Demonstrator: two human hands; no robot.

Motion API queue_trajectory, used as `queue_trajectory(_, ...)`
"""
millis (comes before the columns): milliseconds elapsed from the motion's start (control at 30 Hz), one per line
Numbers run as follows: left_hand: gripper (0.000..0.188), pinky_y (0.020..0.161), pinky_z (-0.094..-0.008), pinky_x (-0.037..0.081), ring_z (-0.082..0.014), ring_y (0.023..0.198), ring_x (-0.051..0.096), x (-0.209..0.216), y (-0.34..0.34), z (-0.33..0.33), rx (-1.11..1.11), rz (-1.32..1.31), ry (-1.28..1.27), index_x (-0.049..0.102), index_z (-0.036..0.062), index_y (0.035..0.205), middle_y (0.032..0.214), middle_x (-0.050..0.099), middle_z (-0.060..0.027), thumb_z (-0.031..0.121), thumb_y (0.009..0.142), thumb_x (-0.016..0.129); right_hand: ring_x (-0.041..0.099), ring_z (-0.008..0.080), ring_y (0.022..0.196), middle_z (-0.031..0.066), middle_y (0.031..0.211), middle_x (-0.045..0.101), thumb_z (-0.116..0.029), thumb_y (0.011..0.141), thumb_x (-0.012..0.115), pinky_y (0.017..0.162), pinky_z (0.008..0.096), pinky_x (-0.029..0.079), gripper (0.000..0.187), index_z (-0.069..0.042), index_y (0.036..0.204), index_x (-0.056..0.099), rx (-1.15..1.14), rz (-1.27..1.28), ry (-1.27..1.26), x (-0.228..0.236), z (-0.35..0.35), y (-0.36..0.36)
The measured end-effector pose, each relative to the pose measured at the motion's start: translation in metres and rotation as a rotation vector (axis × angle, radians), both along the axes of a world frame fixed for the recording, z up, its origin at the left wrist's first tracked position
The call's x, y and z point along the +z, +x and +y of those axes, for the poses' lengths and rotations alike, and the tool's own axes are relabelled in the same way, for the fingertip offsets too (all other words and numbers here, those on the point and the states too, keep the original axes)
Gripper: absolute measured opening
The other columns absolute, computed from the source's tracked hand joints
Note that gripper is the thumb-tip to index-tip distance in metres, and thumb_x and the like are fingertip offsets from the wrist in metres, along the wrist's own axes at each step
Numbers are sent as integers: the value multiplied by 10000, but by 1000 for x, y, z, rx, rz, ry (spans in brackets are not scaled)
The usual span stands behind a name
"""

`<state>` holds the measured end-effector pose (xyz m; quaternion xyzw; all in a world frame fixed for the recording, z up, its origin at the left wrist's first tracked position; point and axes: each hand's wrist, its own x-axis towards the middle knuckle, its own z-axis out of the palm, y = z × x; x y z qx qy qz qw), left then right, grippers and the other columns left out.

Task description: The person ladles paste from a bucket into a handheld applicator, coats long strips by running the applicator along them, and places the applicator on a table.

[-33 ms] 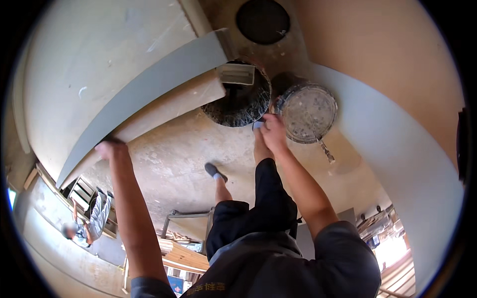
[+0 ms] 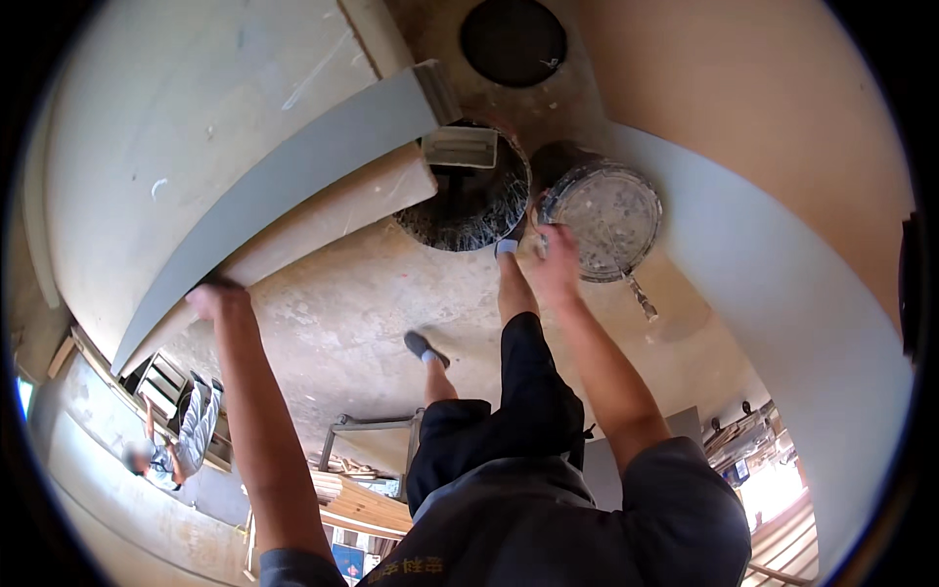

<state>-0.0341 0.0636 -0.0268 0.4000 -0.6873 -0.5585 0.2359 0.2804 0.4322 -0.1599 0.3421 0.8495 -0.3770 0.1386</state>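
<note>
The left hand [image 2: 217, 297] reaches to the lower edge of a long, smooth grey board [image 2: 284, 171], which looks curved in this wide view and runs from the lower left up to the top centre. Its fingers are tucked out of sight at that edge, beside a pale beige panel [image 2: 337, 215] lying just below the board, so I cannot tell whether they grasp it or only rest there.

The right hand [image 2: 559, 269] is blurred, its fingers loosely bent, and I cannot tell whether it holds anything. It is just beside a round, grey-crusted lidded bucket [image 2: 604, 220] and overlaps its near-left side in the view. A stubby, crusted stick [image 2: 641, 296] juts from that bucket's lower edge.

To the left of the lidded bucket stands an open, round black bucket [image 2: 460, 233] with pale streaks inside and a flat, rectangular grey tool [image 2: 460, 149] at its far side. Beyond them, a dark round disc [image 2: 514, 41] lies on the stained, beige concrete floor [image 2: 337, 313]. Another person [image 2: 166, 458] is far off at the lower left.
</note>
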Motion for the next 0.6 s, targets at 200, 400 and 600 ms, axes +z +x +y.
queue_trajectory(200, 378, 1061, -356, 366, -229, 1179, 494, -8, 3, -18, -85, -91, 40, 482, 0, 1249, 1312, 517, -104, 254, 970, 454, 384, 326, 1276, 139, 1414, 384, -37, 722, 627, 1027, 482, 349, 660, -130, 1348, 440, 278, -225, 486, -50, 153, 3)
queue_trajectory(400, 366, 1034, -361, 393, -231, 1146, 516, -9, 4, -18, -103, -110, 56, 491, 2, 1233, 1280, 538, -104, 242, 958, 490, 448, 274, 1210, 82, 1234, 555, -68, 763, 574, 1018, 462, 351, 374, -130, 1132, 593, 615, -283, 308, -62, 188, -10)
queue_trajectory(600, 340, 965, -364, 460, -231, 1056, 563, -6, -1, -6, 18, -93, 50, 505, -4, 1204, 1186, 584, -103, 210, 941, 531, 597, 318, 971, 117, 938, 655, -40, 726, 573, 902, 430, 445, 265, -125, 966, 648, 804, -507, 271, 6, 188, -22)
